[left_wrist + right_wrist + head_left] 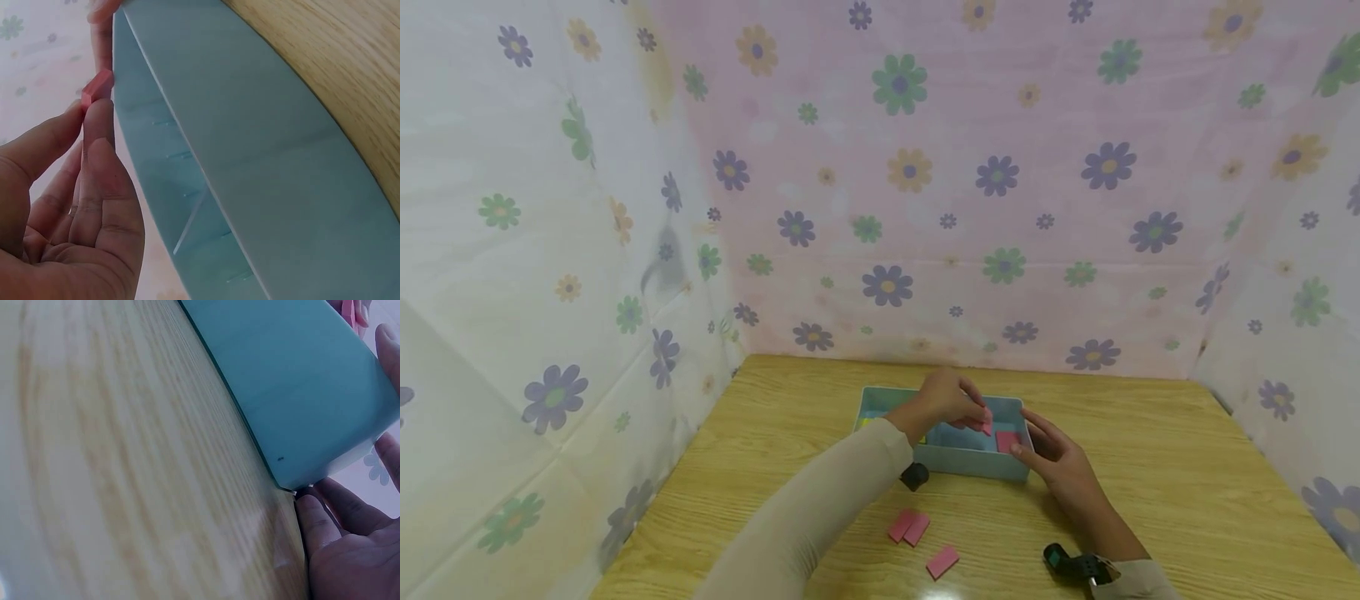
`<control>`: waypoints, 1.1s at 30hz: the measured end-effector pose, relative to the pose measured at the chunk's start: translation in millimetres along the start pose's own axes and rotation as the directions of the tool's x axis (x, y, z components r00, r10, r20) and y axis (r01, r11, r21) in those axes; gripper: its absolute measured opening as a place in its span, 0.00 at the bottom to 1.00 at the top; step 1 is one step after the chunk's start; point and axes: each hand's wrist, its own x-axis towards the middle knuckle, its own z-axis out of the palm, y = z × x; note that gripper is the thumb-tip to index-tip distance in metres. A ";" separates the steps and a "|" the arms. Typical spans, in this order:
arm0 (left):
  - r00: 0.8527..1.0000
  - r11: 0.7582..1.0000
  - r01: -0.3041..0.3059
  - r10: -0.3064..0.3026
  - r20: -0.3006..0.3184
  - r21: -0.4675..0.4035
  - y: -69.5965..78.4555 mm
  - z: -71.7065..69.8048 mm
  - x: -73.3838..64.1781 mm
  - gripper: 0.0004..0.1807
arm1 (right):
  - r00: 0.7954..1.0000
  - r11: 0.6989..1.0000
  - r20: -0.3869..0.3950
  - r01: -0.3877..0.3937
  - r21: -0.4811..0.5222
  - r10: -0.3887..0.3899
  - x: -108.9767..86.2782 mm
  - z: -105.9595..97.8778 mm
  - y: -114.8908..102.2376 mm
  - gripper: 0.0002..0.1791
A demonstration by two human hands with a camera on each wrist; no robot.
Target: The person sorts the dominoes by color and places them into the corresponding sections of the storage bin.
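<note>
While three flat pink tiles lie nearest, the right hand holds an open blue box by its right end; over its interior, the left hand pinches a straight-edged pink piece; tabletop stretches either side, bordered by flowered cloth.

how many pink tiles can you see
5: two adjoining pink tiles and a third tile on the table, a fourth tile inside the blue box's right end, a fifth tile pinched by the left hand. The box wall or hand may hide others.
</note>
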 end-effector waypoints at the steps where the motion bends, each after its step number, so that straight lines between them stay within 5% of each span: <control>1: 1.000 1.000 0.001 -0.001 0.005 -0.003 0.2 1.1 0.6 0.04 | 1.000 1.000 -0.001 0.000 0.000 0.000 -0.2 -0.1 0.1 0.40; 33: 0.999 0.984 0.020 -0.013 -0.042 0.176 8.0 18.2 2.6 0.02 | 1.000 0.999 0.003 0.005 0.037 -0.005 -2.1 0.9 -4.8 0.40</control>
